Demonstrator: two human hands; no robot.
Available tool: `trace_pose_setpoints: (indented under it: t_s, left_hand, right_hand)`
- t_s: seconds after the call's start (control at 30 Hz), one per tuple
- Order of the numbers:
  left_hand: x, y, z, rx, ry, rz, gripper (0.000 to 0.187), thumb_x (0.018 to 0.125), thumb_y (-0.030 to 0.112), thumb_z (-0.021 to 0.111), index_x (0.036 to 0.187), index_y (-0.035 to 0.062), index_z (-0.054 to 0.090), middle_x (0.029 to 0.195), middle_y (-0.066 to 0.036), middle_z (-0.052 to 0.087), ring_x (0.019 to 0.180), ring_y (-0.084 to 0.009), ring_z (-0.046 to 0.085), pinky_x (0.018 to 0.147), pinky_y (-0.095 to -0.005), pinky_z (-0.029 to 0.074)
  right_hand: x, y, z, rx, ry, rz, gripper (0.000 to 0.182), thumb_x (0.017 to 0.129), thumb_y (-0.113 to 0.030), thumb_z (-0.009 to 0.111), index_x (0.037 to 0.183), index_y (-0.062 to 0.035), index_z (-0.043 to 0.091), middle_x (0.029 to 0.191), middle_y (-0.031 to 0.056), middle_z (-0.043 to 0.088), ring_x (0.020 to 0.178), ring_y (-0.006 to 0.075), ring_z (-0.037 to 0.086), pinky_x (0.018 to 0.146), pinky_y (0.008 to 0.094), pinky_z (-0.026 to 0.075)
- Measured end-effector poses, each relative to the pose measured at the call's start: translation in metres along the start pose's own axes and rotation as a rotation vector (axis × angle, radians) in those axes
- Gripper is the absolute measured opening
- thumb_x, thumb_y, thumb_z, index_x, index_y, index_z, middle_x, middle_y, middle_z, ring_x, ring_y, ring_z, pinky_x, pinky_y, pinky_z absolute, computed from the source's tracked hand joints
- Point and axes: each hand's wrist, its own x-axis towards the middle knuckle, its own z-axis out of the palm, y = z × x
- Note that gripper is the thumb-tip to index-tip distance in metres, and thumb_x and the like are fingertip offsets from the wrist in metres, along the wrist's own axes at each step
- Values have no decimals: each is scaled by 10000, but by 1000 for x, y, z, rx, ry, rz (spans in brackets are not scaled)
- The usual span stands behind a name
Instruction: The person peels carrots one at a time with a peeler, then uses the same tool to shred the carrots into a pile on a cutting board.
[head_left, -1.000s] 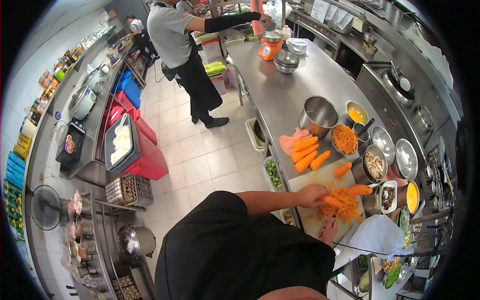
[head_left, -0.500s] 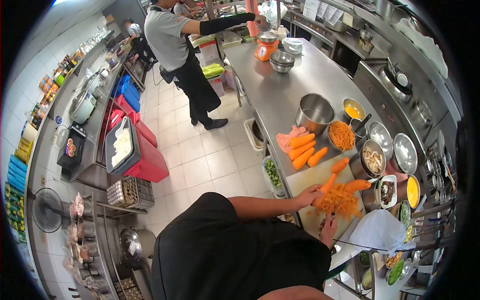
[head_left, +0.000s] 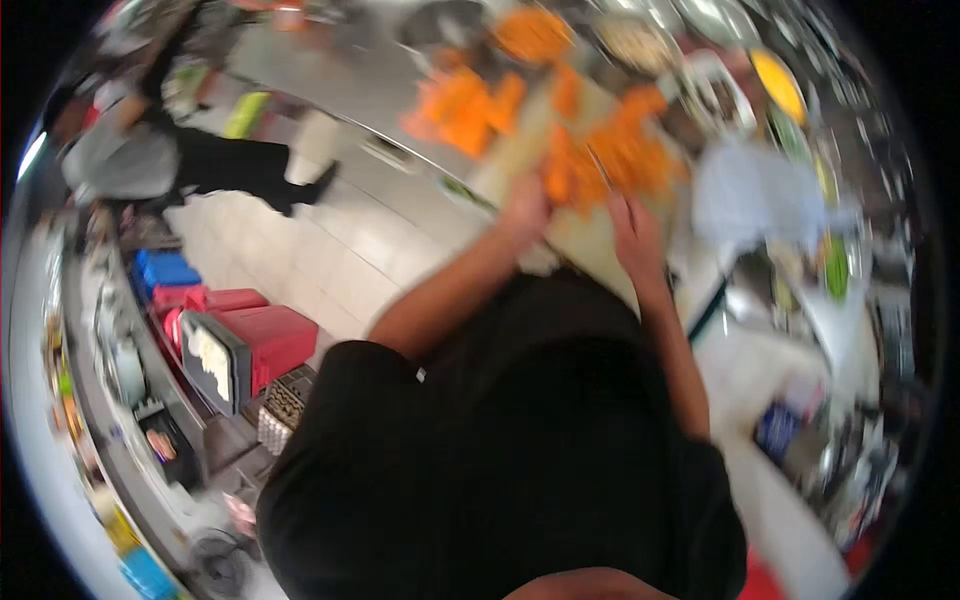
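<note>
My left hand [head_left: 527, 205] is closed around a carrot [head_left: 558, 170], held over the pale cutting board [head_left: 585, 240]. In my right hand [head_left: 637, 230] is a thin metal-bladed tool [head_left: 601, 168], its blade pointing up and left beside the carrot; blur hides its exact kind. A loose heap of carrot shreds [head_left: 640, 155] lies on the board just beyond both hands. Several whole carrots [head_left: 465, 110] lie past the board at the upper left, near a bowl of shredded carrot [head_left: 533, 35].
A white plastic bag [head_left: 755, 195] sits right of the board. Beyond it are a white dish of dark food [head_left: 718, 90] and a bowl of yellow liquid [head_left: 778, 85]. Red bins [head_left: 280, 340] stand on the tiled floor at left, and another person [head_left: 125, 160] stands at upper left.
My view has swung right and down, so the board and counter appear higher and the scene is smeared. Both hands are still at the carrot, and the bladed tool now shows more plainly.
</note>
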Motion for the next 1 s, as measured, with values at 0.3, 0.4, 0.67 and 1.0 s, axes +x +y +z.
trace_pose_setpoints:
  t_s: [0.3, 0.4, 0.67, 1.0]
  left_hand:
    - [-29, 17, 42, -108, 95, -196, 377, 1064, 378, 309, 1141, 61, 499, 885, -116, 598, 736, -228, 573, 655, -347, 470]
    - [-31, 15, 52, -141, 189, -183, 367, 1066, 369, 318, 1131, 55, 497, 895, -127, 596, 746, -237, 565, 670, -353, 465]
    - [-32, 17, 38, 6, 77, -208, 374, 1061, 358, 315, 1192, 50, 484, 945, -155, 591, 745, -241, 546, 613, -335, 448]
    - [-34, 25, 27, 7, 155, -211, 329, 1062, 347, 328, 1186, 90, 492, 888, -132, 607, 741, -235, 563, 604, -331, 435]
  right_hand:
    - [-13, -25, -3, -193, -13, -134, 459, 930, -464, 618, 740, -49, 574, 648, 172, 597, 610, 397, 603, 538, 468, 457]
    - [-17, -25, 3, -244, -46, -163, 464, 927, -479, 614, 750, -51, 592, 647, 167, 610, 612, 393, 613, 542, 466, 470]
    - [1, 14, -8, -136, -45, -11, 491, 920, -502, 605, 731, -50, 635, 639, 179, 619, 611, 389, 626, 551, 466, 480]
    - [8, 2, 15, -76, -186, -150, 495, 929, -468, 617, 719, -19, 627, 599, 160, 555, 526, 310, 538, 520, 405, 417]
